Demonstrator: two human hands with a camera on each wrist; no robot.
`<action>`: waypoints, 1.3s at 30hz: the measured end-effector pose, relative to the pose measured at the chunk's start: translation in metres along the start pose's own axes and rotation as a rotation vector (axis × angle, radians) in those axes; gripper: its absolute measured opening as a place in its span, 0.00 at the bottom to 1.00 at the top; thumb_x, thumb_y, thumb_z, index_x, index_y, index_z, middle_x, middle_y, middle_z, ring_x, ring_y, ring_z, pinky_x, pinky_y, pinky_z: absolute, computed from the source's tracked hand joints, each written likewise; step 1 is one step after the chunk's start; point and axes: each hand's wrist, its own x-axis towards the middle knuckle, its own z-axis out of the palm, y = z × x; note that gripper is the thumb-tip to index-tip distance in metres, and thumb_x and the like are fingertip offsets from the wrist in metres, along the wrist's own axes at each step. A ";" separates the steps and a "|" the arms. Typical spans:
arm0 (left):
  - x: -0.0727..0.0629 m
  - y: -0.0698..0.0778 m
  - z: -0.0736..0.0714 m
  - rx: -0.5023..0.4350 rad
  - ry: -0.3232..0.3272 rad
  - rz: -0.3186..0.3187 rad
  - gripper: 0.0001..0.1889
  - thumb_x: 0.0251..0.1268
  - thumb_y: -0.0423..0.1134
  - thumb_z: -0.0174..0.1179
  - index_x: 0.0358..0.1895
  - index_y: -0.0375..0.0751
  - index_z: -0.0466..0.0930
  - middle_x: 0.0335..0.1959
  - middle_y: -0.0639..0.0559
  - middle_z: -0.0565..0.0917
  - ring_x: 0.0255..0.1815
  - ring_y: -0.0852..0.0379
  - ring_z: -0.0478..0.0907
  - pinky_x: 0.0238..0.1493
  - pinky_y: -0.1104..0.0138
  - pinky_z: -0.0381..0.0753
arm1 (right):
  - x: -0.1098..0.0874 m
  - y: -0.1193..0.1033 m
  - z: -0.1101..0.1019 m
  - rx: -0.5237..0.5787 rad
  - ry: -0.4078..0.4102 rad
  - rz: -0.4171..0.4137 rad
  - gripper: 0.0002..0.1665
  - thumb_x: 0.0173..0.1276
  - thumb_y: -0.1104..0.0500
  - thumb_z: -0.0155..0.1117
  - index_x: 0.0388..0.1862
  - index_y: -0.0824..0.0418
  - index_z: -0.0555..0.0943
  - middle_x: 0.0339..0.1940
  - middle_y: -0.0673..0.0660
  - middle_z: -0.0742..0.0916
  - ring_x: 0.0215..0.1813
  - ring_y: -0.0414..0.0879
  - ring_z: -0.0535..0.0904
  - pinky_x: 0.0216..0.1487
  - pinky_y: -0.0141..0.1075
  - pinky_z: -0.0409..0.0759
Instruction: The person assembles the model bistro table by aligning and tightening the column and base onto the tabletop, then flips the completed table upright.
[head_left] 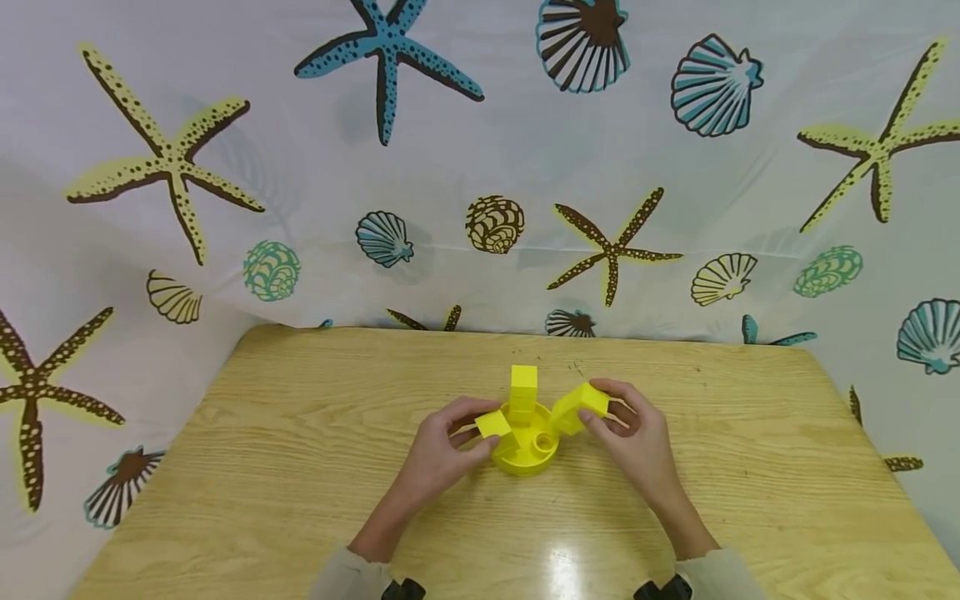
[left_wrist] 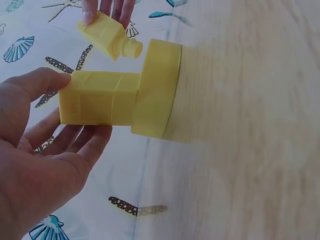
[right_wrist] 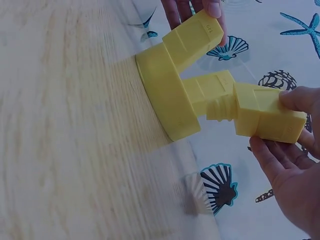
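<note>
A round, shallow yellow base [head_left: 525,468] sits on the table, with a ring-shaped socket [head_left: 544,443] showing inside it. My left hand [head_left: 442,446] grips a square yellow bottle [left_wrist: 95,97] between thumb and fingers; its lower end is in the base. In my right hand [head_left: 637,433] is another square yellow bottle [right_wrist: 270,112], held tilted above the base's right side. Its threaded neck [right_wrist: 220,111] points down toward the base, clear of the rim in the left wrist view. A third yellow bottle [head_left: 524,385] stands upright at the back of the base.
The wooden table [head_left: 315,467] spreads out on both sides of the base. Behind and beside it hangs a white cloth [head_left: 450,175] printed with starfish and shells. Dark straps [head_left: 402,589] circle both wrists near the table's front.
</note>
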 end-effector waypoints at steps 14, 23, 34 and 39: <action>0.001 -0.003 -0.001 -0.004 0.007 -0.004 0.21 0.64 0.28 0.70 0.61 0.33 0.82 0.61 0.44 0.80 0.65 0.46 0.77 0.64 0.61 0.79 | -0.005 0.004 0.011 0.012 -0.062 -0.039 0.24 0.65 0.68 0.74 0.60 0.65 0.81 0.59 0.61 0.84 0.57 0.50 0.84 0.53 0.38 0.86; 0.000 -0.003 -0.001 -0.009 0.011 -0.005 0.21 0.65 0.28 0.70 0.61 0.34 0.82 0.61 0.45 0.80 0.65 0.46 0.77 0.65 0.60 0.78 | -0.007 0.007 0.014 -0.022 -0.096 -0.060 0.24 0.65 0.67 0.74 0.60 0.64 0.81 0.59 0.60 0.84 0.57 0.54 0.84 0.53 0.40 0.86; -0.002 -0.004 -0.001 -0.012 0.012 0.002 0.21 0.65 0.28 0.69 0.61 0.33 0.81 0.62 0.45 0.80 0.66 0.46 0.76 0.66 0.59 0.78 | -0.008 0.010 0.020 -0.060 -0.117 -0.056 0.24 0.64 0.67 0.76 0.59 0.64 0.82 0.58 0.59 0.85 0.56 0.56 0.84 0.55 0.41 0.86; -0.001 -0.005 0.000 -0.015 0.014 0.006 0.21 0.65 0.28 0.69 0.61 0.33 0.81 0.62 0.44 0.80 0.66 0.46 0.76 0.66 0.56 0.77 | -0.008 0.008 0.018 -0.067 -0.136 -0.021 0.24 0.65 0.65 0.76 0.59 0.63 0.81 0.59 0.60 0.85 0.57 0.56 0.84 0.55 0.41 0.85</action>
